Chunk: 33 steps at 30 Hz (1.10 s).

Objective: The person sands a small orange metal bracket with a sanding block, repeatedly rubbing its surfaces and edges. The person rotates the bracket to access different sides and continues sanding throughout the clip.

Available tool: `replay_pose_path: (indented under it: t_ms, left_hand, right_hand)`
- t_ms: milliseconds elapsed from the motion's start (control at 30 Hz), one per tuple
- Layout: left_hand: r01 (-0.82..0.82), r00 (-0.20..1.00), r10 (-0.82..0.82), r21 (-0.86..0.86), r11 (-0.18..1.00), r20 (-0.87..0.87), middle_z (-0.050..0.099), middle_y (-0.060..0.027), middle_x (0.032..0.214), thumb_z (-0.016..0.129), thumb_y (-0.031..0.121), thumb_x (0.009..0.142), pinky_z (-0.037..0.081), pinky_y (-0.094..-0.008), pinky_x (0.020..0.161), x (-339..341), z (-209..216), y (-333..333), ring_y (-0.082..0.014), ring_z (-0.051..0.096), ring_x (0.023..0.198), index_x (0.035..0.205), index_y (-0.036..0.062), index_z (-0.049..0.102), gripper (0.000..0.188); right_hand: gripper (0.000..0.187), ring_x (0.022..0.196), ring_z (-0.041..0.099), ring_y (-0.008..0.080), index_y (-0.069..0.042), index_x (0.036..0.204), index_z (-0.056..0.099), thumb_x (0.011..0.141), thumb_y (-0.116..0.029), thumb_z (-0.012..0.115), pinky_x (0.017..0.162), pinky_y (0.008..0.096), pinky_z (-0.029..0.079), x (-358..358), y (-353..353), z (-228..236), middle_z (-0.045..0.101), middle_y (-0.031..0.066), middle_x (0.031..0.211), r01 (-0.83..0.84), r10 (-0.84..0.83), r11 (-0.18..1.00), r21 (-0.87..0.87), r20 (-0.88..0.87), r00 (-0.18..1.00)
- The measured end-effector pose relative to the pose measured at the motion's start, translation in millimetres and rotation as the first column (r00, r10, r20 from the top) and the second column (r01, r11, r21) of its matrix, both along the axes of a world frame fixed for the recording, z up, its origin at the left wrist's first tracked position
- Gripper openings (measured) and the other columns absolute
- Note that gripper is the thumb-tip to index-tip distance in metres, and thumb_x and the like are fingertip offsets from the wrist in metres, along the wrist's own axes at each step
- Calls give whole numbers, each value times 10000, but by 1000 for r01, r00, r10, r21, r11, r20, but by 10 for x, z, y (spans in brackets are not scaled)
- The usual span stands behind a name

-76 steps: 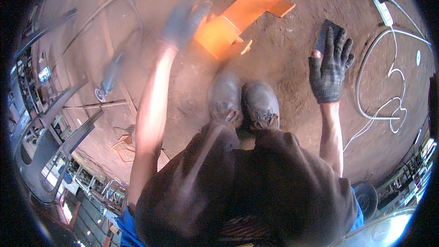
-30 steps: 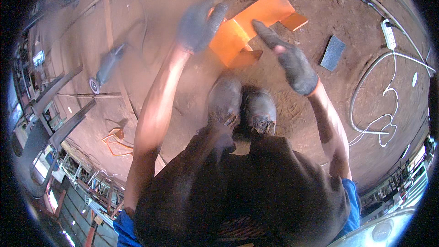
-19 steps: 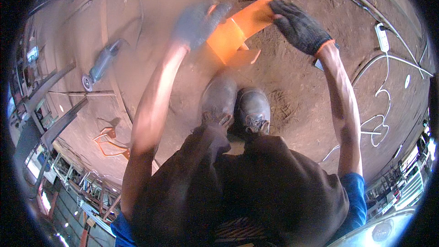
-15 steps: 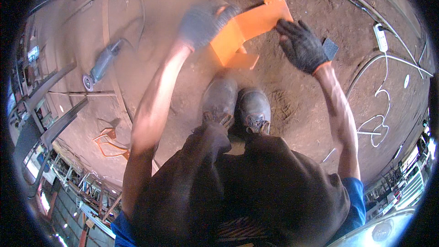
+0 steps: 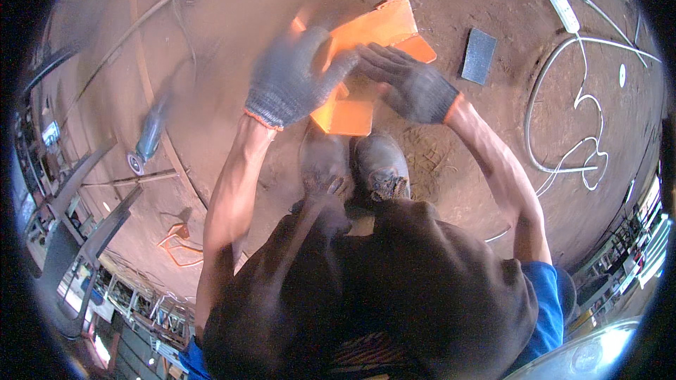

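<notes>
An orange-painted metal piece made of flat plates lies on the dirt floor just beyond my shoes. My left hand, in a grey knit glove, grips its left side and is blurred. My right hand, in a dark glove, rests flat on the middle of the piece with fingers pointing left. A dark rectangular pad lies on the floor to the right of the piece, apart from both hands.
An angle grinder lies on the floor at the left, with its cable running up. A white power strip and looping white cable lie at the right. A small orange wire frame sits lower left. Metal racks stand along the left edge.
My right hand left the dark pad on the floor and came over onto the orange piece. My left hand stayed on the piece, which has shifted and turned slightly.
</notes>
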<state>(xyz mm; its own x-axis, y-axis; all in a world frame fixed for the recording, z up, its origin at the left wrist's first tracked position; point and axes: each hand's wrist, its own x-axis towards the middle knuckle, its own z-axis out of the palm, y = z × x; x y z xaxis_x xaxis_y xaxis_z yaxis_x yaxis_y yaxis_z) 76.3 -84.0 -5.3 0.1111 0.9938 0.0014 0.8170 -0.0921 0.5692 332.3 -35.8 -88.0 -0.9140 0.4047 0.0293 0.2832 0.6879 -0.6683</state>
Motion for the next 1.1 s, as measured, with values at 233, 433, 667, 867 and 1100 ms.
replay_pose_path:
  t_ms: [233, 433, 667, 867, 1100]
  left_hand:
    - [-20, 1000, 20, -12, 1000, 1, 726, -213, 912, 699, 334, 977, 569, -431, 719, -41, -54, 17, -381, 726, 820, 1029, -6, 702, 343]
    - [3, 1000, -3, 2, 1000, -24, 718, -212, 899, 695, 322, 979, 570, -430, 727, -85, -103, 10, -376, 727, 829, 1022, -8, 689, 333]
    - [4, 1000, -4, 104, 995, -6, 730, -215, 929, 696, 312, 981, 572, -425, 745, -93, -199, -21, -376, 728, 838, 1052, -18, 701, 337]
    - [-8, 1000, 7, 32, 999, 7, 740, -210, 960, 694, 319, 983, 576, -423, 775, -74, -150, -4, -365, 736, 871, 1080, -18, 709, 351]
    - [53, 997, -47, -105, 993, 61, 716, -174, 1011, 530, 459, 1052, 554, -397, 830, -239, -216, 20, -298, 711, 915, 1157, -3, 671, 493]
  right_hand:
    - [566, 1467, 412, 352, -42, 1534, 425, 1044, -324, 465, 1213, 484, 319, -235, 210, -349, 416, 168, 1608, 31, -28, 997, 76, -44, 999]
    - [529, 1455, 416, 418, -3, 1478, 496, 1006, -240, 524, 1232, 486, 297, -11, 241, -485, 457, 275, 1541, 521, -561, 793, 315, 49, 826]
    - [550, 1403, 507, 330, -67, 1463, 535, 963, -294, 567, 1231, 516, 297, -205, -98, -298, 491, 161, 1555, 285, -295, 922, 260, 0, 955]
    - [536, 1361, 545, 326, -45, 1441, 547, 965, -291, 553, 1226, 533, 289, 79, -91, -204, 552, 167, 1494, 292, -350, 893, 343, 119, 929]
    - [465, 1298, 572, 374, -6, 1318, 599, 978, -318, 539, 1183, 553, 324, 84, 17, -187, 596, 221, 1407, 468, -564, 783, 410, 152, 811]
